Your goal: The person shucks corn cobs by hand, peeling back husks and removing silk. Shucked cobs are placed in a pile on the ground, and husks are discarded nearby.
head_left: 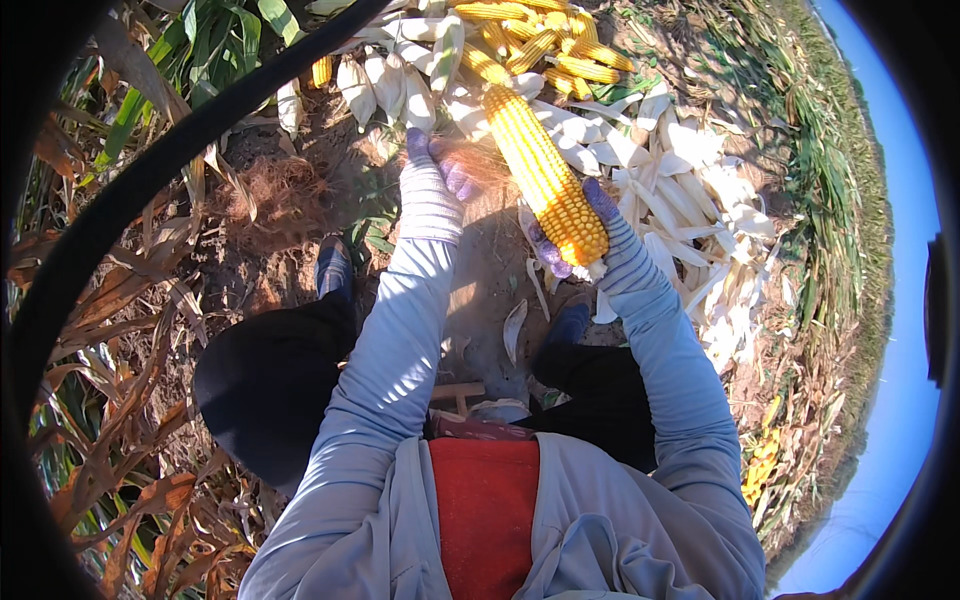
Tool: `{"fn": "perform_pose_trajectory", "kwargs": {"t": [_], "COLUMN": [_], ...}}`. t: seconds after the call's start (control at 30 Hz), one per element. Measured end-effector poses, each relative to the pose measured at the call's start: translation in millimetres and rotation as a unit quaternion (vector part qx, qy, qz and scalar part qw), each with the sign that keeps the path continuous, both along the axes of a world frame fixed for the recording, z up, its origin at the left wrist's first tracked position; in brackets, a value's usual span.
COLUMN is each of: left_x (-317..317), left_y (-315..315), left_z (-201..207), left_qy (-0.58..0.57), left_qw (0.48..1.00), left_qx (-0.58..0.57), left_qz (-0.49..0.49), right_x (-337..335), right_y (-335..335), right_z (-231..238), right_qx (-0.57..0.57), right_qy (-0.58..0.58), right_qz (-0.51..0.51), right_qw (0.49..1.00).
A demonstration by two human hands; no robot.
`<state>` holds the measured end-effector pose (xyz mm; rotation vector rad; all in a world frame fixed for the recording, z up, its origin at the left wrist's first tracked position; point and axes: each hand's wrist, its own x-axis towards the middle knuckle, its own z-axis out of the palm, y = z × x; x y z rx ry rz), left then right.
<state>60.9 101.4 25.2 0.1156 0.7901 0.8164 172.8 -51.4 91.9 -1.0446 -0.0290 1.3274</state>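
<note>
A large yellow ear of corn [543, 170], bare of its husk, slants across the middle of the head view, its pale stalk end toward me. My right hand [598, 220], in a purple glove with a striped cuff, is closed round that lower end. Left of the ear, my left hand [432, 185], gloved the same way, has its fingers bent at a loose tuft of reddish corn silk [482, 162] and seems to grip it. That hand is apart from the ear; its fingertips are partly hidden and blurred.
Husked yellow ears [575, 68] lie heaped at the far side. Ears in pale husks [385, 82] lie beyond my left hand. Stripped husks [690, 195] cover the ground at right. More silk [275, 195] and dry stalks [130, 400] are at left. A dark curved bar [180, 150] crosses the upper left.
</note>
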Motion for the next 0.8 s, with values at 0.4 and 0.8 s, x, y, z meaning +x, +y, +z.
{"fn": "perform_pose_trajectory", "kwargs": {"t": [0.4, 0.8], "left_x": [11.8, -1.9], "left_y": [2.3, 6.1], "left_z": [-32.5, -18.1], "left_qy": [0.087, 0.021], "left_qw": [0.947, 0.998], "left_qx": [0.268, 0.039], "left_qz": [-0.154, 0.046], "right_x": [16.7, 22.1], "right_y": [-9.3, -4.3], "right_z": [-22.5, -17.9], "right_qx": [0.101, 0.048], "right_qy": [0.092, 0.002], "right_qz": [0.238, 0.069], "right_qw": [0.962, 0.996]}}
